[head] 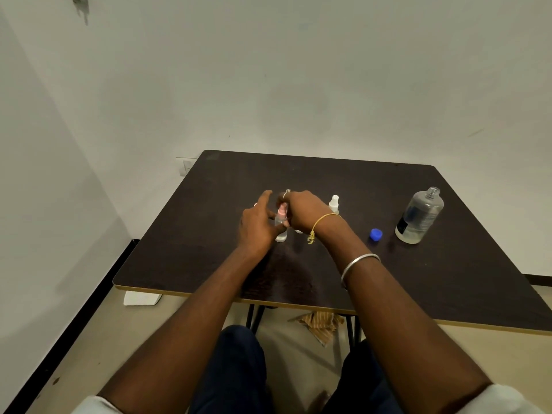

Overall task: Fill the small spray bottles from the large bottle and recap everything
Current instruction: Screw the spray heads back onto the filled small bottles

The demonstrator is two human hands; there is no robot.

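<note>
Centre of frame: the pink-topped spray bottle (pixel 281 233) is standing upright on the dark counter (pixel 388 279), between the two hands.

Left hand (pixel 257 227) is wrapping its grip round the clear body from the left. Its index finger is pointing up and away, free of the bottle.

Right hand (pixel 304 213) is closing its grip on the pink top from the right, fingers curled. The hand itself is hiding the exact fingertip contact. A small white piece is showing just above the right knuckles; I cannot tell what it is. A yellow thread (pixel 324 219) is circling the right wrist, and a metal bangle (pixel 358 262) is sitting further down the forearm.

Right of centre: the white spray bottle (pixel 334 203) is standing upright with its top on, just behind the right wrist. The blue cap (pixel 376 234) is lying loose on the counter, near the large bottle (pixel 419 218) but not touching it. That bottle is standing at the right of the frame with its neck open.

Lower centre: a striped cloth (pixel 322 324) is lying on the floor under the counter.
</note>
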